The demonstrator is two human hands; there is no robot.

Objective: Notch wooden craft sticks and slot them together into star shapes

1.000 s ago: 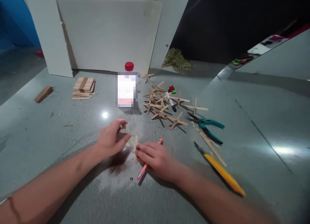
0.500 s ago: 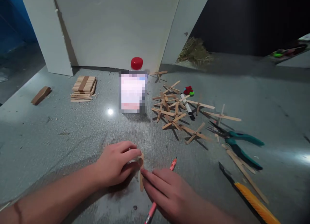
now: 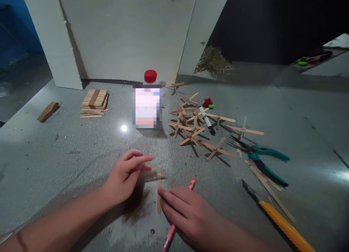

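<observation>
A wooden craft stick (image 3: 159, 204) points away from me on the grey tabletop in the lower middle. My right hand (image 3: 192, 212) has its fingers together, with the fingertips against the stick's right side. A pink pencil (image 3: 169, 238) passes beneath this hand, its tip and eraser end showing; whether the palm grips it is hidden. To the left of the stick, my left hand (image 3: 128, 175) is raised with index finger and thumb apart, and I see nothing held in it. A faint pale blur beside its fingertips is too smeared to name.
Several crossed-stick pieces (image 3: 191, 135) lie right of centre with a marker (image 3: 207, 120). Pliers (image 3: 256, 152) and a yellow craft knife (image 3: 283, 223) are on the right. Bundled sticks (image 3: 95, 98) sit back left, near a blurred-out box (image 3: 147, 106) and red-capped bottle (image 3: 150, 76).
My left hand has drawn back to the left, away from the stick, and its fingers have spread. My right hand remains at the stick. The view has shifted slightly.
</observation>
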